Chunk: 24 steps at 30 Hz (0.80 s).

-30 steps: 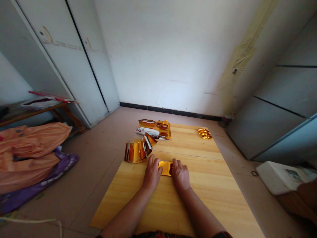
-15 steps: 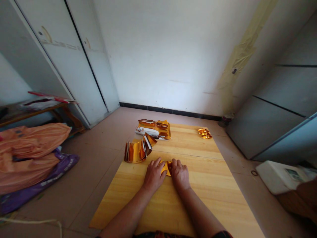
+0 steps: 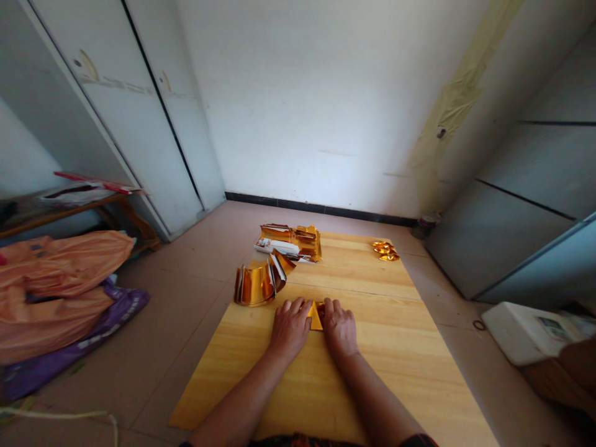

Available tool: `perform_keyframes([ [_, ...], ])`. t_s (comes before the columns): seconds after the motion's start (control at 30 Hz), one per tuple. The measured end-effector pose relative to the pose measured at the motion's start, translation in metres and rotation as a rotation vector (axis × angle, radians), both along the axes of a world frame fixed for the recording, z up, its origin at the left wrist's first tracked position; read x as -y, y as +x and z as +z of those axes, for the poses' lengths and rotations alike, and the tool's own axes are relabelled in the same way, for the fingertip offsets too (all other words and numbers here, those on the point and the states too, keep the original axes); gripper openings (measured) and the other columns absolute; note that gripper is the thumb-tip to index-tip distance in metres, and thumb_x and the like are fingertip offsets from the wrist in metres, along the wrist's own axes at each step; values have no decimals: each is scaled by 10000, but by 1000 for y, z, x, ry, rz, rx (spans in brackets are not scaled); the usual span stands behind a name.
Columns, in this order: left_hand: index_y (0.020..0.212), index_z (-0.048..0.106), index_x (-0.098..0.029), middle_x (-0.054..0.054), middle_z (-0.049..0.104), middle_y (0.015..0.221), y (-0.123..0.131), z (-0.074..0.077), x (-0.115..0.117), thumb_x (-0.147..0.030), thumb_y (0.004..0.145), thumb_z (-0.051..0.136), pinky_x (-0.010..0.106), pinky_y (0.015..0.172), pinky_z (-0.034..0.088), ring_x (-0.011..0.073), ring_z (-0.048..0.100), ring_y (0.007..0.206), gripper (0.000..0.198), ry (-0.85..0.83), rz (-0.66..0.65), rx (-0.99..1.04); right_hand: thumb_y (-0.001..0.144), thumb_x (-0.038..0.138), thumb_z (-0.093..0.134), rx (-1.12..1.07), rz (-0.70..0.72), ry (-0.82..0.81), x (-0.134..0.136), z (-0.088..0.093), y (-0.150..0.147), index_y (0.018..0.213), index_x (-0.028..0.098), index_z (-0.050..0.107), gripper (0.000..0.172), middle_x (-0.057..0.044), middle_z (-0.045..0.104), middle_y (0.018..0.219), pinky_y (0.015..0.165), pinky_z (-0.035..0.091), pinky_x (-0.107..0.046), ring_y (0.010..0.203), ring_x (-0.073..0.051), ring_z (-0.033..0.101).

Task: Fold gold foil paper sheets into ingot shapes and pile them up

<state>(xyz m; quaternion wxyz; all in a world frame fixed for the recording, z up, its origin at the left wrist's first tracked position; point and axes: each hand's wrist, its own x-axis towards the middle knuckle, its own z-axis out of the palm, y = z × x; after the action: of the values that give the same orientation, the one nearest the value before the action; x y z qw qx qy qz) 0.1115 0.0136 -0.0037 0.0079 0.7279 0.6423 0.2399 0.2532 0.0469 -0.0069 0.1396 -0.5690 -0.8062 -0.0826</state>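
A small piece of gold foil paper lies on the wooden table, its visible part shaped like a triangle. My left hand is on its left side, fingers bent and closed over the edge. On the opposite side my right hand grips the paper with curled fingers. Both hands hide the paper's sides. Beyond my left hand stands a curved stack of gold foil sheets. Farther back lies another pile of gold foil sheets with a white strip. Several folded gold pieces sit at the far right corner.
Behind the table is a white wall. A pale cabinet stands left, and a grey one right. Orange cloth and a purple bag lie on the left floor. A white box is at right.
My left fingers and thumb have shifted slightly left over the foil paper, so a clearer gold triangle shows between the hands. My right hand has barely moved.
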Motion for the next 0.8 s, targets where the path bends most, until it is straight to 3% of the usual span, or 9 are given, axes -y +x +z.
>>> perform_keyframes([
  [0.23,1226,541,-312,57,578,1180,3,4,2,-168,829,518,356,803,407,232,509,950,423,8,4,-16,937,270,467,33,-28,-18,3,4,-1,882,194,534,116,-11,585,777,590,269,-259,613,-113,565],
  [0.4,1174,585,-347,73,538,1235,3,1,2,-196,843,524,387,798,410,247,510,949,370,1,17,-34,929,318,476,54,-99,-35,5,3,-2,1010,196,540,160,-28,585,825,583,297,-257,620,-123,565],
  [0.5,1110,621,-348,73,481,1324,3,-2,1,-205,833,549,418,800,407,268,503,982,320,0,28,-52,893,340,535,46,-114,-2,6,5,0,1124,222,519,260,-75,589,1008,610,320,-264,763,-169,568],
  [0.6,1100,618,-346,63,450,1370,4,-2,1,-205,829,559,445,815,402,284,491,1029,311,-6,15,-63,867,335,576,38,-38,35,5,9,1,1089,231,553,246,-98,543,1182,679,336,-291,905,-208,523],
  [0.7,1112,605,-352,57,467,1364,5,-2,0,-215,845,541,489,864,380,299,465,1097,307,-5,-8,-51,871,302,572,22,69,6,3,9,2,914,228,608,93,-65,592,1065,720,320,-306,888,-204,496],
  [0.8,1117,601,-354,55,498,1342,5,-3,-1,-214,856,519,548,907,340,323,432,1160,308,-24,-16,-42,883,239,547,-9,124,-29,1,6,4,805,217,610,103,-37,606,865,716,299,-301,828,-188,487],
])
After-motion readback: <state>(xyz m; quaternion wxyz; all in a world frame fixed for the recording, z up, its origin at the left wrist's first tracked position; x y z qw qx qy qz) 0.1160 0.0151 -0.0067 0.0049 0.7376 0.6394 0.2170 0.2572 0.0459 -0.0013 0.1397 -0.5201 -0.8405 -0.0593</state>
